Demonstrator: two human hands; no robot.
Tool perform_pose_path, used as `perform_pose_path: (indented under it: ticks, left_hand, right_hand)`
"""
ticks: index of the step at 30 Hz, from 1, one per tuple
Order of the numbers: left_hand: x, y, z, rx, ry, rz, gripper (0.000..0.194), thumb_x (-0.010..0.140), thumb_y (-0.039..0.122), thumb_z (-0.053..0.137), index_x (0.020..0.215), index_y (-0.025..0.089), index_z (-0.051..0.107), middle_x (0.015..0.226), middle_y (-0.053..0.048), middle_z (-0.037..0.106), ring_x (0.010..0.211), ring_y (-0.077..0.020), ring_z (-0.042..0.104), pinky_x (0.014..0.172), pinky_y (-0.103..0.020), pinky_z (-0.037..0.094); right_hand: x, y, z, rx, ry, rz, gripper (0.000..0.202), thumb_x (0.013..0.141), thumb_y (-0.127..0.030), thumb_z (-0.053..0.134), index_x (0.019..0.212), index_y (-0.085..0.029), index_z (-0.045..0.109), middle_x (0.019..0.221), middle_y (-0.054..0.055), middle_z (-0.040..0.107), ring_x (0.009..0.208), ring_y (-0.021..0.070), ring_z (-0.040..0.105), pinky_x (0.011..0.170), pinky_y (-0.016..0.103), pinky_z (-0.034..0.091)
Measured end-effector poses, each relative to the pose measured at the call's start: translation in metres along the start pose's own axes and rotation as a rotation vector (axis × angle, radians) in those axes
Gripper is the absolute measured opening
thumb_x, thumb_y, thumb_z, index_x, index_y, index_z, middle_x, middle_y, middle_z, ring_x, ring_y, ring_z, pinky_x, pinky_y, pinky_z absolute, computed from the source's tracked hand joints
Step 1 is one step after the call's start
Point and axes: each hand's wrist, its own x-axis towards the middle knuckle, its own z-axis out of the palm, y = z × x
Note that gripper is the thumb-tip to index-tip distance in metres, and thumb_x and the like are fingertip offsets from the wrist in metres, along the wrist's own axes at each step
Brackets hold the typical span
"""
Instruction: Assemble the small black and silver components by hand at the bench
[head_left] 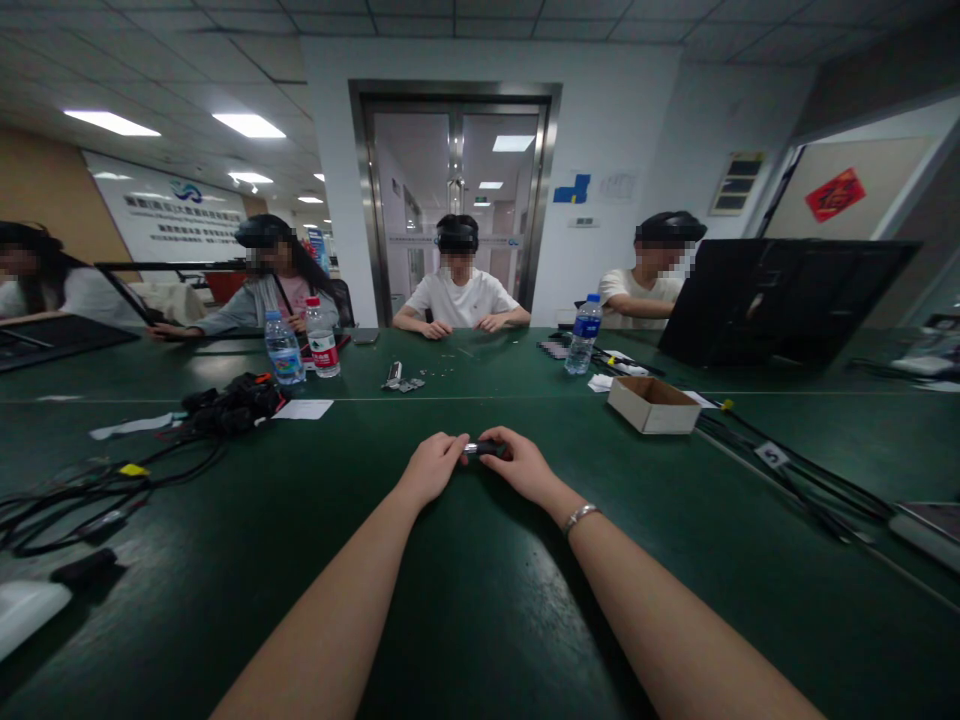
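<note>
A small dark cylinder with a shiny silver band (pixel 480 449) lies crosswise between my hands, just over the green table (pixel 465 580). It looks like a lighter or a short tube, but its kind is too small to tell. My left hand (pixel 433 467) pinches its silver end with thumb and fingers. On the black end, my right hand (pixel 520 462) is closed, its fingers curled over the top and the thumb beneath. A silver bracelet (pixel 581 517) circles my right wrist. Parts of the cylinder are hidden behind the fingertips.
An open cardboard box (pixel 652 405) stands right of my hands, near a water bottle (pixel 583 335). Two bottles (pixel 283 348) stand at left by a black cable bundle (pixel 232 405). Small metal parts (pixel 401 379) lie ahead. Other people sit opposite; a black case (pixel 780 300) stands at right.
</note>
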Motion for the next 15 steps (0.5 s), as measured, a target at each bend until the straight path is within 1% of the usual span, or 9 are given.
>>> perform_pose_path:
  ticks: [3, 5, 7, 9, 11, 15]
  left_hand:
    - [-0.0013, 0.0009, -0.0001, -0.07, 0.022, -0.01, 0.047, 0.089, 0.053, 0.033, 0.083, 0.02, 0.066, 0.084, -0.004, 0.061, 0.078, -0.0191, 0.056, 0.069, -0.03, 0.04]
    - [-0.0019, 0.0006, 0.0, -0.152, 0.029, -0.003, 0.036, 0.087, 0.048, 0.042, 0.096, 0.021, 0.064, 0.09, -0.004, 0.063, 0.082, -0.0186, 0.057, 0.071, -0.029, 0.042]
    - [-0.0018, -0.0009, 0.0008, -0.228, 0.037, 0.007, 0.03, 0.083, 0.042, 0.052, 0.104, 0.023, 0.062, 0.096, -0.004, 0.064, 0.086, -0.0179, 0.059, 0.074, -0.028, 0.045]
    - [-0.001, -0.0032, 0.0025, -0.268, 0.049, 0.029, 0.028, 0.079, 0.037, 0.058, 0.103, 0.022, 0.061, 0.095, -0.004, 0.064, 0.086, -0.0172, 0.059, 0.076, -0.028, 0.046]
    - [0.0001, -0.0056, 0.0045, -0.279, 0.055, 0.057, 0.024, 0.078, 0.034, 0.06, 0.097, 0.021, 0.062, 0.092, -0.004, 0.065, 0.084, -0.0165, 0.06, 0.077, -0.029, 0.047]
    - [0.0011, -0.0073, 0.0062, -0.279, 0.051, 0.063, 0.022, 0.078, 0.036, 0.059, 0.091, 0.019, 0.063, 0.088, -0.004, 0.065, 0.082, -0.0166, 0.06, 0.076, -0.029, 0.047]
  right_hand:
    - [0.0004, 0.0002, 0.0001, 0.0, 0.012, 0.013, 0.027, 0.073, -0.025, 0.062, 0.099, -0.02, 0.062, 0.09, 0.0, 0.062, 0.07, 0.0117, 0.051, 0.068, 0.028, 0.043]
    - [0.0006, -0.0003, 0.0, 0.008, 0.019, 0.017, 0.027, 0.073, -0.024, 0.062, 0.099, -0.02, 0.062, 0.089, 0.0, 0.061, 0.069, 0.0116, 0.051, 0.068, 0.027, 0.043]
    - [0.0005, -0.0013, -0.0002, 0.011, 0.023, 0.015, 0.026, 0.073, -0.024, 0.062, 0.099, -0.02, 0.062, 0.088, 0.0, 0.061, 0.069, 0.0118, 0.051, 0.068, 0.027, 0.042]
    - [0.0002, -0.0023, -0.0003, 0.01, 0.028, 0.016, 0.026, 0.072, -0.024, 0.062, 0.098, -0.02, 0.062, 0.087, 0.0, 0.06, 0.07, 0.0121, 0.051, 0.068, 0.027, 0.042]
    - [0.0, -0.0028, -0.0004, 0.018, 0.029, 0.018, 0.026, 0.072, -0.023, 0.063, 0.097, -0.019, 0.062, 0.086, 0.0, 0.06, 0.07, 0.0124, 0.052, 0.069, 0.027, 0.042]
    - [-0.0001, -0.0022, -0.0003, 0.032, 0.019, 0.025, 0.026, 0.072, -0.023, 0.062, 0.097, -0.019, 0.062, 0.085, 0.0, 0.06, 0.07, 0.0121, 0.052, 0.068, 0.027, 0.042]
